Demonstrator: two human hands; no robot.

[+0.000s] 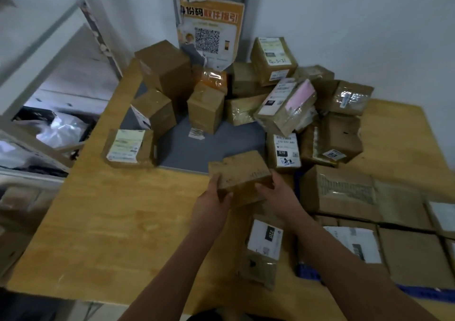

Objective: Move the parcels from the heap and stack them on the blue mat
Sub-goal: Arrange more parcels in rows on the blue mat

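Transfer step: 1 parcel [240,170] held between heap [283,104] and blue mat [307,275]
Left hand [214,197] and right hand [278,192] clasp its ends, fingers curled around it; next, probably swing right onto the stack.

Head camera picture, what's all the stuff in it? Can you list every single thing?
brown cardboard parcels in the heap: many, brown, far side of the table, around the grey mat
small brown cardboard parcel: one, brown, held above the table
flat brown boxes: several, brown, side by side on the blue mat
blue mat: one, blue, near right, mostly covered
grey mat: one, grey, middle of the table
wooden table: one, light wood, under everything
orange poster with a square code: one, orange, far wall
left grip: one bare hand, holds the parcel's left end
right grip: one bare hand, holds its right end
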